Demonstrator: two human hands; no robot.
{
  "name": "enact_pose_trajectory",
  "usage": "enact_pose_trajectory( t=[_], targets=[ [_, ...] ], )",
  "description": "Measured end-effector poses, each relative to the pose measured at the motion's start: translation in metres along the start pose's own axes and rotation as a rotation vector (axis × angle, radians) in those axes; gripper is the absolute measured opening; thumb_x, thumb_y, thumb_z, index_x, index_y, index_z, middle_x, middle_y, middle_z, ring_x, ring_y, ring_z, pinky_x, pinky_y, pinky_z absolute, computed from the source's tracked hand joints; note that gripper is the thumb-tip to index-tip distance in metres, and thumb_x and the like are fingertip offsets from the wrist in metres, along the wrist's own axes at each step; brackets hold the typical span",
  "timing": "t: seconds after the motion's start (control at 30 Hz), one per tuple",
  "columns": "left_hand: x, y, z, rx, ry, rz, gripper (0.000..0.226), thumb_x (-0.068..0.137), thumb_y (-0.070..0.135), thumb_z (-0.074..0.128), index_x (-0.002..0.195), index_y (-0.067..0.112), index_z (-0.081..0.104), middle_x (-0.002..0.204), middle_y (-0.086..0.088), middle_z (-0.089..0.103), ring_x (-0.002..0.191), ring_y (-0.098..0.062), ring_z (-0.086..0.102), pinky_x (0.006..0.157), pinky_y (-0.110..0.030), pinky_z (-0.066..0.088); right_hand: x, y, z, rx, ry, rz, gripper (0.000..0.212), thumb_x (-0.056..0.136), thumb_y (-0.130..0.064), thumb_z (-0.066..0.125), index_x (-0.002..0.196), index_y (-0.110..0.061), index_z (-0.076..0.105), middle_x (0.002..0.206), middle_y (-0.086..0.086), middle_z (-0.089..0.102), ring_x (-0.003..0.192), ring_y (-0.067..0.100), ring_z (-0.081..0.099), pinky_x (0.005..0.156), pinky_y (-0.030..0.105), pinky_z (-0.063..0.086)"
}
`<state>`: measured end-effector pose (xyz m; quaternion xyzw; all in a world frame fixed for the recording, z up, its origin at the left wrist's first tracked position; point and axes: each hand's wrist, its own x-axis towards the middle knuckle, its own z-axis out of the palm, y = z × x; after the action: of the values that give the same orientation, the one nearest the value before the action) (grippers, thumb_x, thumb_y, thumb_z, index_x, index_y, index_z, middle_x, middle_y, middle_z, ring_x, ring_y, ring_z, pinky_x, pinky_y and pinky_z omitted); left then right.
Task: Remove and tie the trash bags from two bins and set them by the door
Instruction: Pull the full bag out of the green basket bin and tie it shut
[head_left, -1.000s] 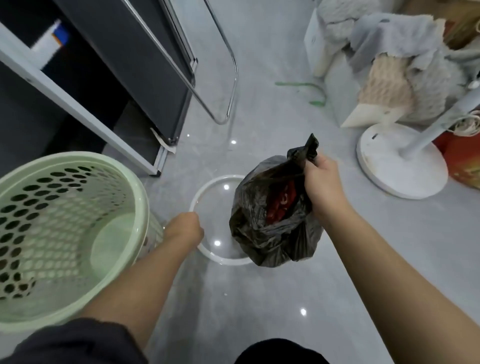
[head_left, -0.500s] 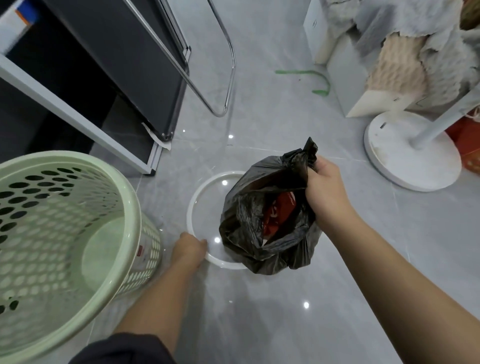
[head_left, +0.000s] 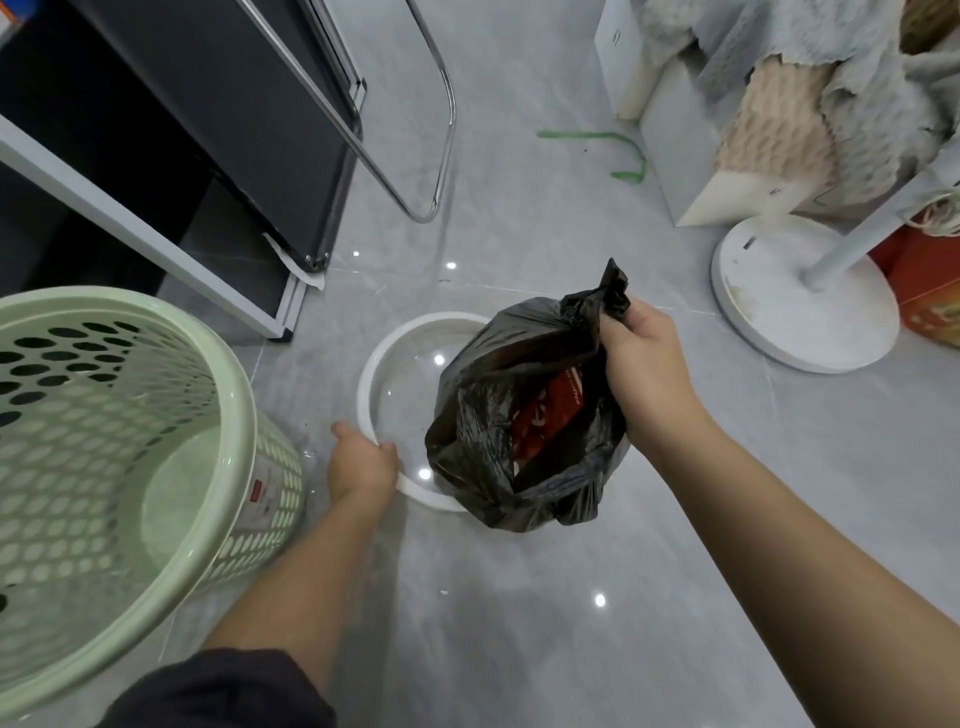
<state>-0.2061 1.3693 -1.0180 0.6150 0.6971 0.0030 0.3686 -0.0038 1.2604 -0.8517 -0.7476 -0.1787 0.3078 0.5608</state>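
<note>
A black trash bag (head_left: 483, 415) hangs above the floor, its mouth gaping, with red packaging (head_left: 545, 415) showing inside. My right hand (head_left: 639, 374) grips the bunched top edge of the bag. Under it on the floor lies a white ring (head_left: 374, 364), a bin's rim piece. My left hand (head_left: 363, 462) is down at the ring's near left edge, fingers curled round it. A pale green perforated bin (head_left: 119, 452) stands at the left with no bag in it.
A dark cabinet with a white frame (head_left: 156, 156) and a chrome tube frame (head_left: 441, 130) stand at the back left. A white fan base (head_left: 800, 296) and a box draped in grey cloth (head_left: 779, 93) are at the right. A green strap (head_left: 613, 150) lies on the grey tiles.
My left hand went down from above the ring and took hold of its near edge. The bag in my right hand has opened wider and the view has dipped lower.
</note>
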Motion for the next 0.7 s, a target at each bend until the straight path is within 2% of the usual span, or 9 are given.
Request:
enact_pose_trajectory(
  t=[0.07, 0.13, 0.23, 0.37, 0.47, 0.53, 0.7],
  targets=[
    [-0.004, 0.013, -0.015, 0.049, 0.050, 0.135, 0.028, 0.092, 0.019, 0.052, 0.113, 0.005, 0.040, 0.096, -0.018, 0.060, 0.075, -0.031, 0.052, 0.065, -0.038, 0.041, -0.001, -0.011, -0.005, 0.015, 0.031, -0.005, 0.026, 0.083, -0.034, 0.050, 0.075, -0.012, 0.061, 0.077, 0.011, 0.058, 0.074, 0.024, 0.055, 0.072, 0.039, 0.042],
    [-0.009, 0.029, -0.030, 0.144, 0.114, 0.275, 0.025, 0.093, 0.020, 0.050, 0.113, 0.006, 0.042, 0.094, -0.017, 0.058, 0.073, -0.029, 0.049, 0.062, -0.038, 0.038, -0.004, -0.021, -0.010, 0.027, 0.058, -0.005, 0.024, 0.080, -0.040, 0.050, 0.076, -0.020, 0.063, 0.078, 0.010, 0.056, 0.074, 0.024, 0.054, 0.073, 0.039, 0.041],
    [-0.018, 0.059, -0.057, 0.316, 0.222, 0.502, 0.027, 0.093, 0.019, 0.048, 0.117, 0.007, 0.041, 0.094, -0.020, 0.057, 0.072, -0.034, 0.053, 0.058, -0.039, 0.038, -0.008, -0.034, -0.019, 0.015, 0.083, -0.008, 0.026, 0.081, -0.039, 0.049, 0.075, -0.018, 0.063, 0.078, 0.011, 0.059, 0.075, 0.025, 0.057, 0.074, 0.039, 0.044],
    [-0.037, 0.099, -0.093, 0.465, 0.303, 0.717, 0.029, 0.094, 0.018, 0.047, 0.121, 0.010, 0.039, 0.095, -0.020, 0.053, 0.064, -0.030, 0.044, 0.054, -0.038, 0.034, -0.013, -0.051, -0.030, -0.032, 0.103, -0.028, 0.024, 0.081, -0.038, 0.048, 0.070, -0.019, 0.056, 0.072, 0.008, 0.052, 0.070, 0.021, 0.050, 0.069, 0.036, 0.036],
    [-0.047, 0.119, -0.118, 0.561, 0.378, 0.792, 0.031, 0.095, 0.019, 0.048, 0.123, 0.008, 0.039, 0.099, -0.021, 0.055, 0.068, -0.038, 0.054, 0.054, -0.038, 0.032, -0.016, -0.063, -0.037, -0.039, 0.114, -0.032, 0.026, 0.086, -0.034, 0.048, 0.063, -0.021, 0.047, 0.063, 0.002, 0.047, 0.067, 0.019, 0.046, 0.067, 0.034, 0.033],
    [-0.052, 0.127, -0.136, 0.566, 0.432, 0.795, 0.032, 0.095, 0.019, 0.049, 0.123, 0.008, 0.040, 0.098, -0.022, 0.055, 0.073, -0.043, 0.059, 0.054, -0.039, 0.032, -0.018, -0.070, -0.038, -0.044, 0.113, -0.053, 0.026, 0.089, -0.032, 0.048, 0.067, -0.019, 0.049, 0.066, 0.005, 0.047, 0.066, 0.019, 0.046, 0.066, 0.032, 0.033],
    [-0.060, 0.134, -0.192, 0.372, 0.497, 0.726, 0.025, 0.092, 0.020, 0.048, 0.113, 0.008, 0.039, 0.086, -0.019, 0.051, 0.074, -0.042, 0.055, 0.055, -0.041, 0.037, -0.023, -0.087, -0.035, -0.101, 0.147, -0.086, 0.038, 0.095, -0.023, 0.047, 0.058, -0.019, 0.041, 0.056, -0.002, 0.043, 0.056, 0.014, 0.042, 0.054, 0.028, 0.030]
  ],
)
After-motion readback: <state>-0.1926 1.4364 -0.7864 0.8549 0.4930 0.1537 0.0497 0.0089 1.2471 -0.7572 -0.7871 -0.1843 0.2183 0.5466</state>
